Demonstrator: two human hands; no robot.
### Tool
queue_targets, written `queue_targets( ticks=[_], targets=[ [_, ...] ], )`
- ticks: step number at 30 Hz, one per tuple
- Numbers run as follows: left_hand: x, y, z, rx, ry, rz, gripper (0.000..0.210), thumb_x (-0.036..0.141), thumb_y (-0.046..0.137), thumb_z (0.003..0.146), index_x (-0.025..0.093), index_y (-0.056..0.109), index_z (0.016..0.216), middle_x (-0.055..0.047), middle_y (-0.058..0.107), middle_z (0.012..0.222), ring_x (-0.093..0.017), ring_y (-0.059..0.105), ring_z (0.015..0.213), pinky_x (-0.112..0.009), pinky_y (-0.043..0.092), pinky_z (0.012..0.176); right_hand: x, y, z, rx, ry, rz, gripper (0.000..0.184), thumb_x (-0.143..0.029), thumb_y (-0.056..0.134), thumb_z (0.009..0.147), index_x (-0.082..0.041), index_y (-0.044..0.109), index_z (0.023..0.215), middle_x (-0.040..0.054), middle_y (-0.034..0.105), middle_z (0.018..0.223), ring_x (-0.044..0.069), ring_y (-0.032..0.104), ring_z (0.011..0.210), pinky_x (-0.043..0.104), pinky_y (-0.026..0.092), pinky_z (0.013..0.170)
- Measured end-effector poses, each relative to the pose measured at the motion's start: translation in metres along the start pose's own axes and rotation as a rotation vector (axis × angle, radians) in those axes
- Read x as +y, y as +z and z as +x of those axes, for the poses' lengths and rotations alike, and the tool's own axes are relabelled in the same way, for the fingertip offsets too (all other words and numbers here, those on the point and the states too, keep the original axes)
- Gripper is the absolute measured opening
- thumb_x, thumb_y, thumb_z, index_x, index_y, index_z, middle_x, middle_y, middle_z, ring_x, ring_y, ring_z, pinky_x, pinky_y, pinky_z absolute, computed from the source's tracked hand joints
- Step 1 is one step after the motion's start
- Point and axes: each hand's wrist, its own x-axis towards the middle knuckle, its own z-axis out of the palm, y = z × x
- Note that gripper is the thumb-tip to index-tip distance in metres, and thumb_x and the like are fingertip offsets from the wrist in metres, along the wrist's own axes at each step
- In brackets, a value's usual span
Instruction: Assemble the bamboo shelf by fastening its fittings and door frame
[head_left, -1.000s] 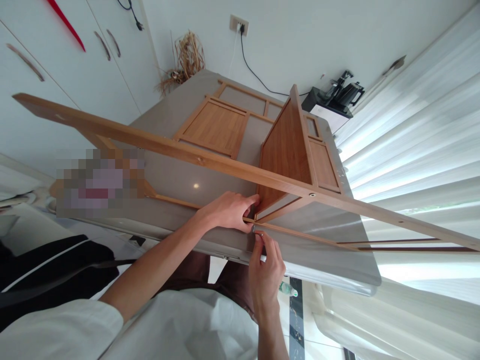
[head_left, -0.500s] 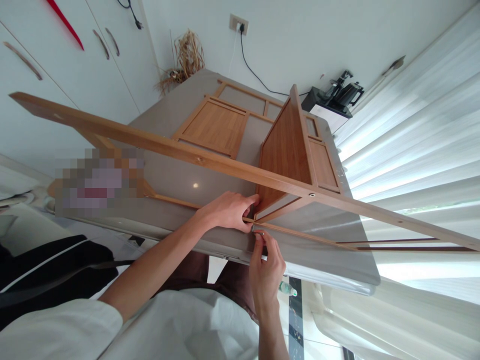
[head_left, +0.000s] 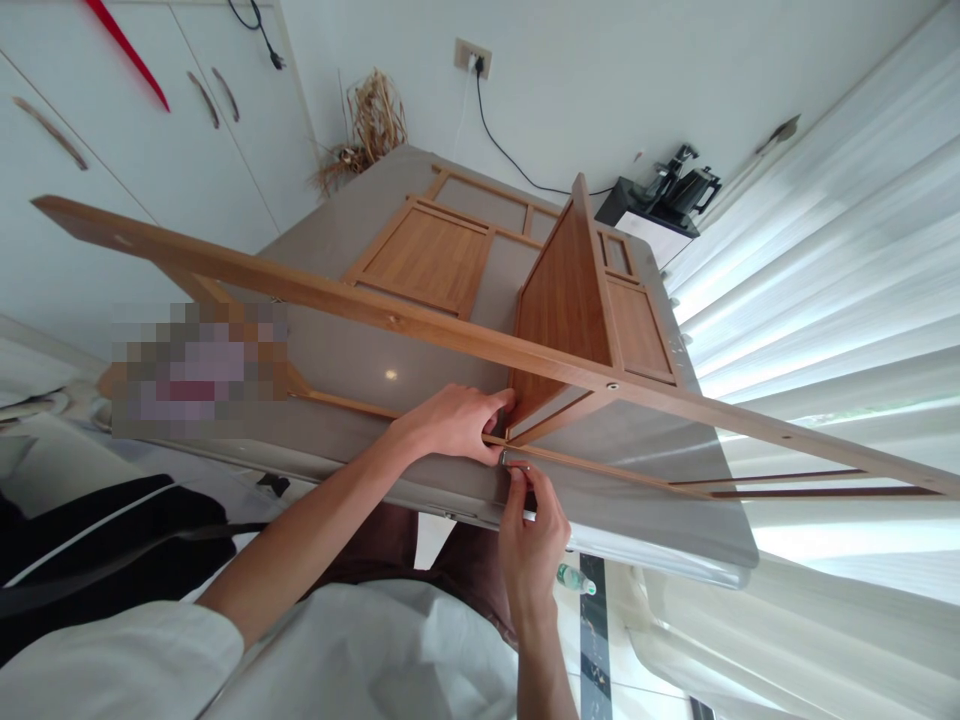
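A wooden frame stands on edge, with its long upper rail [head_left: 390,318] crossing the view and a lower rail [head_left: 600,467] along the near table edge. An upright wooden panel [head_left: 562,290] joins it, meeting the lower rail at a corner. My left hand [head_left: 450,420] is closed round the lower rail at that corner, thumb against the panel side. Just below, my right hand [head_left: 534,520] pinches a thin, bent metal hex key [head_left: 517,466], its short end at the rail's outer face. The fingers partly hide the key.
Another wooden panel [head_left: 427,255] lies flat on the grey table [head_left: 337,350]. A pixelated patch covers the left end of the frame. Black kettle [head_left: 688,195] and dried stalks [head_left: 375,115] are beyond. A plastic bottle [head_left: 574,578] is below the table edge, curtains at right.
The view has shifted slightly. Both hands keep nearly the same place at the corner, and the hex key stays pinched with little visible movement.
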Motion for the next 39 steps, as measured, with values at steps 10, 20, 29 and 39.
queue_targets(
  ticks=[10,20,29,39],
  targets=[
    [-0.001,-0.0002,0.0,0.021,0.019,0.006,0.035,0.046,0.07,0.073,0.026,0.049,0.094,0.007,0.071,0.076,-0.019,0.066,0.065,-0.031,0.034,0.055,-0.0034,0.0,-0.0021,0.011,-0.105,-0.037,0.019,-0.023,0.051,0.102,-0.021,0.068,0.109,0.0042,0.072,0.1,0.015,0.067,0.093,0.027,0.051,0.086],
    [-0.0015,-0.0018,0.0009,-0.004,0.02,-0.01,0.036,0.046,0.07,0.073,0.027,0.05,0.095,0.006,0.07,0.077,-0.018,0.066,0.066,-0.03,0.034,0.055,-0.0043,0.0017,-0.0024,0.013,-0.12,-0.064,0.019,-0.024,0.05,0.102,-0.021,0.068,0.109,0.0048,0.072,0.098,0.016,0.067,0.091,0.028,0.052,0.083],
    [-0.0014,-0.0034,0.0008,-0.018,0.019,-0.015,0.035,0.045,0.071,0.073,0.027,0.052,0.095,0.006,0.071,0.078,-0.018,0.066,0.066,-0.029,0.034,0.055,-0.0039,0.0026,-0.0033,0.005,-0.154,-0.115,0.021,-0.023,0.049,0.103,-0.02,0.068,0.112,0.0061,0.072,0.097,0.017,0.067,0.091,0.029,0.052,0.083],
    [-0.0017,-0.0036,0.0002,-0.021,0.017,-0.027,0.035,0.044,0.071,0.073,0.027,0.053,0.097,0.005,0.071,0.078,-0.019,0.067,0.068,-0.03,0.035,0.056,-0.0038,0.0061,-0.0047,-0.002,-0.188,-0.148,0.022,-0.022,0.049,0.103,-0.019,0.067,0.114,0.0074,0.072,0.099,0.018,0.067,0.095,0.032,0.052,0.087]
  ],
)
